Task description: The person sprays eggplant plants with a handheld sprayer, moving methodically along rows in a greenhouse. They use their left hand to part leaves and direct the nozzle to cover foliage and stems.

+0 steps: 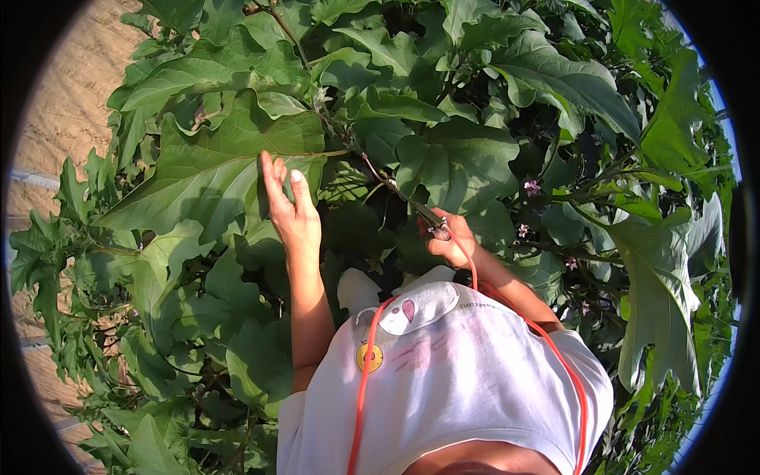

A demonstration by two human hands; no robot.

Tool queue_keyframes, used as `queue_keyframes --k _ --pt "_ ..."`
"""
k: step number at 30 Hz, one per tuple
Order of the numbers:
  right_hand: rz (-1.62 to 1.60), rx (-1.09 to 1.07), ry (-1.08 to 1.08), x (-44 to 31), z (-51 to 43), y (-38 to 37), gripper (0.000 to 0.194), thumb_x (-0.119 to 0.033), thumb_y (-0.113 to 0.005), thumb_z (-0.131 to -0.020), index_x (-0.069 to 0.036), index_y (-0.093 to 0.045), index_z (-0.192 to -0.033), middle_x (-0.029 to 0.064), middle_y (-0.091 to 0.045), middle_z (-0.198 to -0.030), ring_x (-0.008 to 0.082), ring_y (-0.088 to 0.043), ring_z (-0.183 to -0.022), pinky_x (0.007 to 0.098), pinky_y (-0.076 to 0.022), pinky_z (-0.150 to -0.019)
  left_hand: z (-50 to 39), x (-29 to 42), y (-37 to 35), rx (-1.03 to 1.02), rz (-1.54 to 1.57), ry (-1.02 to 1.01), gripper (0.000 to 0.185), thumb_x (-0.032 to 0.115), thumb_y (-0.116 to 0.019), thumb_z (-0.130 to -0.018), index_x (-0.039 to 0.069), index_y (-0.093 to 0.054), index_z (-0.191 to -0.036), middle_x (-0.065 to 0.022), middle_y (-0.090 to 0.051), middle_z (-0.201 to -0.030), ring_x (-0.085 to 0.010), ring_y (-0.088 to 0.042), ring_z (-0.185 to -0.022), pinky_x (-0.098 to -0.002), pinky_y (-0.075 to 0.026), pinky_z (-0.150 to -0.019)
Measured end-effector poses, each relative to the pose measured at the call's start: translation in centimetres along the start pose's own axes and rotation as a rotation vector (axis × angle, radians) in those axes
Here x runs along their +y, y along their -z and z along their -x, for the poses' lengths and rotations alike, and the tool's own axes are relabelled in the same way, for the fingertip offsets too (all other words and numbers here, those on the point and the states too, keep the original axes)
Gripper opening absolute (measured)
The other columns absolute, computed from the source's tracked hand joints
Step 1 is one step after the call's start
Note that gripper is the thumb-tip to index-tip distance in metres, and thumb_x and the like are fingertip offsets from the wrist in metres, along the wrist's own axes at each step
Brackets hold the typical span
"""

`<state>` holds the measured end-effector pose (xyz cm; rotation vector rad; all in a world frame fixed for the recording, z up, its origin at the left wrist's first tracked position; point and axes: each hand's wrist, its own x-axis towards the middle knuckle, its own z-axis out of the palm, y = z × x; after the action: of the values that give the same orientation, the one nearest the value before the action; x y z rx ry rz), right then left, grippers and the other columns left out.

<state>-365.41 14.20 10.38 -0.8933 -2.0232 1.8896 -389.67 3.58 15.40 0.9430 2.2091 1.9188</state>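
Large lobed leaves of an eggplant plant (pixel 237 142) surround both of my hands. My left hand (pixel 291 202) is raised with its fingers apart, at the edge of a broad leaf (pixel 196 172), holding nothing. On the right, my right hand (pixel 448 237) is closed around a green plant stem (pixel 428 215), which slants up to the left. A thin red cord (pixel 464 252) passes at the top of that hand; where it ends is unclear. Part of the right hand's fingers lies in shadow behind the stem.
An orange-red cord (pixel 363 392) hangs over my white printed shirt (pixel 463 368). Small purple flowers (pixel 532 187) show among dense foliage on the right. Bare sandy soil (pixel 65 107) lies at the left, crossed by pale strips. Branches reach in from above and right.
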Motion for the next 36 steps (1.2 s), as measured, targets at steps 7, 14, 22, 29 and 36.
queue_keyframes --k 7,14,22,29,36 --pt "-0.034 0.057 -0.006 0.7 -1.5 -6.3 0.029 -0.01 -0.06 -0.066 0.001 -0.057 -0.092 0.0002 -0.051 -0.069 0.0104 -0.044 -0.063 0.0255 -0.0391 -0.059 -9.1 1.3 0.8 -0.426 0.056 -0.278 0.041 0.024 -0.065 -0.09 -0.002 -0.059 -0.122 -0.0223 -0.062 -0.12 -0.0333 -0.06 -0.112 -0.0375 -0.046 -0.098" --pt "-0.184 0.217 0.071 -5.4 -5.4 -16.5 0.045 -0.014 -0.061 -0.068 0.002 -0.056 -0.11 0.0061 -0.059 -0.085 0.0141 -0.053 -0.078 0.028 -0.0424 -0.07 -13.1 2.0 5.4 -1.853 0.359 -0.389 0.038 0.029 -0.066 -0.089 0.007 -0.065 -0.119 -0.0156 -0.066 -0.115 -0.0295 -0.064 -0.105 -0.0361 -0.049 -0.09" --pt "-0.278 0.241 0.068 -8.8 -8.8 -23.4 0.04 -0.01 -0.058 -0.06 0.0 -0.056 -0.099 0.0053 -0.058 -0.094 0.0151 -0.052 -0.088 0.0266 -0.0416 -0.083 -23.4 -6.6 13.5 -1.126 0.332 -0.133 0.026 0.022 -0.062 -0.093 0.005 -0.068 -0.113 -0.0059 -0.071 -0.104 -0.0126 -0.064 -0.097 -0.0277 -0.049 -0.087" --pt "-0.105 0.368 -0.007 -8.3 -9.1 -23.0 0.04 -0.01 -0.06 -0.06 0.001 -0.058 -0.098 0.0055 -0.059 -0.082 0.0144 -0.054 -0.073 0.0257 -0.0441 -0.066 -26.6 -12.1 12.7 -0.769 0.443 -0.05 0.035 0.024 -0.06 -0.094 0.0 -0.062 -0.12 -0.0124 -0.067 -0.115 -0.0184 -0.062 -0.107 -0.0308 -0.045 -0.095" --pt "-0.251 0.221 0.006 -7.2 -8.3 -18.1 0.053 -0.013 -0.059 -0.059 0.006 -0.055 -0.108 0.015 -0.06 -0.094 0.0255 -0.059 -0.092 0.0381 -0.0467 -0.085 -27.4 -15.4 8.7 -0.741 0.137 -0.317 0.038 0.025 -0.06 -0.094 0.007 -0.057 -0.128 -0.0209 -0.053 -0.134 -0.0319 -0.052 -0.125 -0.0392 -0.043 -0.1"
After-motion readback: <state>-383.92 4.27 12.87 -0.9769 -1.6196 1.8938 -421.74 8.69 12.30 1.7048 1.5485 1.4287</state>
